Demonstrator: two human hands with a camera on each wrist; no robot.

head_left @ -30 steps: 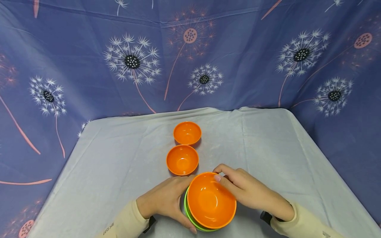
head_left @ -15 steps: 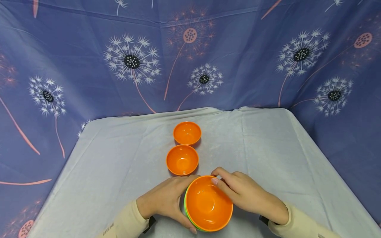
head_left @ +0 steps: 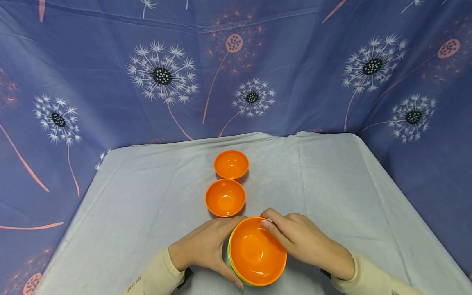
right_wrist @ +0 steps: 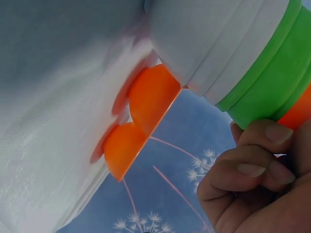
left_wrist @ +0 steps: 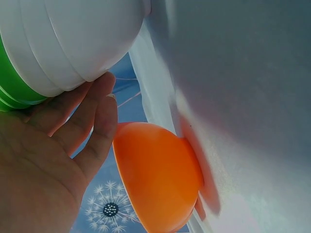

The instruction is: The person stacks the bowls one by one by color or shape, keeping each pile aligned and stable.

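An orange bowl [head_left: 258, 252] tops a stack near the front of the table. Beneath it the right wrist view shows green bowls [right_wrist: 267, 73], then several white bowls [right_wrist: 209, 39] nested at the bottom. My left hand [head_left: 206, 248] holds the stack from the left, thumb at the front and fingers round the far side. In the left wrist view its fingertips touch the white bowls [left_wrist: 87, 34]. My right hand [head_left: 307, 241] pinches the top orange bowl's far right rim, thumb inside, other fingers curled outside.
Two more orange bowls stand upright in a line behind the stack, the nearer bowl [head_left: 225, 198] close to my left fingers and the farther bowl [head_left: 231, 164] just beyond. A pale cloth [head_left: 147, 196] covers the table; a blue dandelion-print curtain [head_left: 295, 61] hangs behind.
The top orange bowl has shifted left and settled more squarely over the green, hiding more of it. My right hand has moved slightly left with it; my left hand keeps its place.
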